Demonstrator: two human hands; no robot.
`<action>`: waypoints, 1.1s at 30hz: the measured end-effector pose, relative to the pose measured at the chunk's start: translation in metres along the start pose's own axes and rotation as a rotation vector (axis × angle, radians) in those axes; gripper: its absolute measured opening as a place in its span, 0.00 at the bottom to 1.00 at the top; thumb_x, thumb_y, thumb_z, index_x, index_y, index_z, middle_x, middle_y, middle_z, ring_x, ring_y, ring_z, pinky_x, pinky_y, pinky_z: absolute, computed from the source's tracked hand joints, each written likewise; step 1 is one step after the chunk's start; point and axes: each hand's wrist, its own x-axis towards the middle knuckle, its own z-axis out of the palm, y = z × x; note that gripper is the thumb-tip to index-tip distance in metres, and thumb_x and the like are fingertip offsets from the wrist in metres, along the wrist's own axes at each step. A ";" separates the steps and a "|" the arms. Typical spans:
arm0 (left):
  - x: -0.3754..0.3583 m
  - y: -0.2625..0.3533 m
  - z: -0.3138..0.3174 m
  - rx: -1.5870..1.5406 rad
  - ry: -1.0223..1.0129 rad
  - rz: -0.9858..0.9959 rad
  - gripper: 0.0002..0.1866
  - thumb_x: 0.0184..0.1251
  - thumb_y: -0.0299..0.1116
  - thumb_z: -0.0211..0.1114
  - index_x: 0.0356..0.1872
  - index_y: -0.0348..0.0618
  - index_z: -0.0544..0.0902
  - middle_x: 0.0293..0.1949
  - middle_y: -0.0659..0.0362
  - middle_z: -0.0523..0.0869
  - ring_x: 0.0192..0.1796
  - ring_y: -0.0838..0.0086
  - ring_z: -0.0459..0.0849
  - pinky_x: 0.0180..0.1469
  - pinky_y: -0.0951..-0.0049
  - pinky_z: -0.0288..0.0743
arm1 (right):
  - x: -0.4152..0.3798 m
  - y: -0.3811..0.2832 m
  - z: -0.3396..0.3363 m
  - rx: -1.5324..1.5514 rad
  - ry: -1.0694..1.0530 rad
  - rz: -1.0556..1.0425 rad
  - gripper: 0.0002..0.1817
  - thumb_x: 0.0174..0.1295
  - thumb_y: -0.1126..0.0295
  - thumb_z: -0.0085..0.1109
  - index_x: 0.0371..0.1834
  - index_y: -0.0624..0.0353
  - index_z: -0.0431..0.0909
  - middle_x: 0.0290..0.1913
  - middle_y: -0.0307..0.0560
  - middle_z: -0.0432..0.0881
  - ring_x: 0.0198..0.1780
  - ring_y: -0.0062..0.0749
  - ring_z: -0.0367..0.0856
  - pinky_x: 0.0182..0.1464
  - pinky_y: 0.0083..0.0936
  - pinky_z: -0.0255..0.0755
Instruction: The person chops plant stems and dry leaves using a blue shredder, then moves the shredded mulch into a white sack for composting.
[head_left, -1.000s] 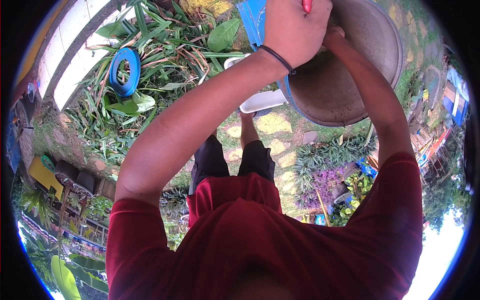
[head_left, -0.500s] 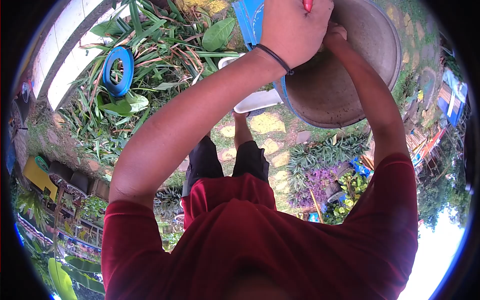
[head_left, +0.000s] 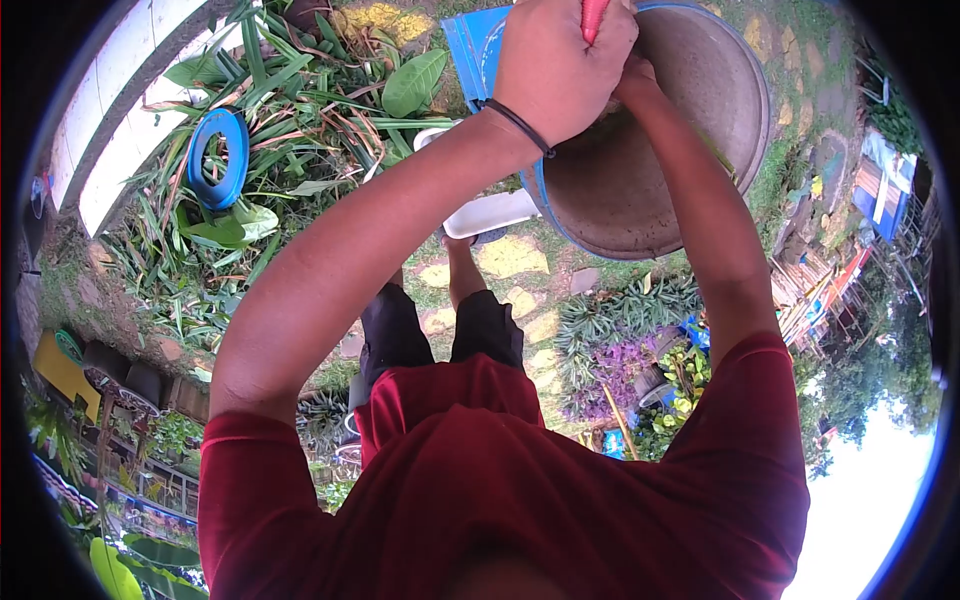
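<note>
My left hand [head_left: 565,65], with a dark band at its wrist, is closed around a red handle [head_left: 593,18]; the rest of that tool is out of sight. Just beside and below it, my right hand [head_left: 634,76] is partly hidden behind the left and looks curled. What it grips, if anything, cannot be made out. Both hands are over the mouth of a large round blue-rimmed drum [head_left: 615,205] with a dirty brownish inside. A narrow green leaf strip [head_left: 718,152] shows in it past my right forearm.
Cut leaves [head_left: 300,120] lie heaped on the left, with a blue plastic ring [head_left: 239,165] on them. A white tray [head_left: 490,213] stands near my foot, beside the drum. Yellow paving stones [head_left: 512,255], purple plants [head_left: 615,370] and a blue panel [head_left: 462,55] surround me.
The whole view has shifted slightly, scenery sliding left and down. My hands stay together over the drum, more of the red handle shows, and a green strip now appears beside my right forearm.
</note>
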 end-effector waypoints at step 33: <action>-0.008 0.013 0.006 0.098 0.054 -0.036 0.13 0.76 0.35 0.58 0.49 0.36 0.80 0.29 0.53 0.81 0.31 0.73 0.80 0.37 0.70 0.76 | -0.002 0.010 0.052 0.036 0.055 -0.214 0.18 0.67 0.64 0.54 0.54 0.56 0.86 0.59 0.54 0.85 0.60 0.48 0.84 0.58 0.43 0.79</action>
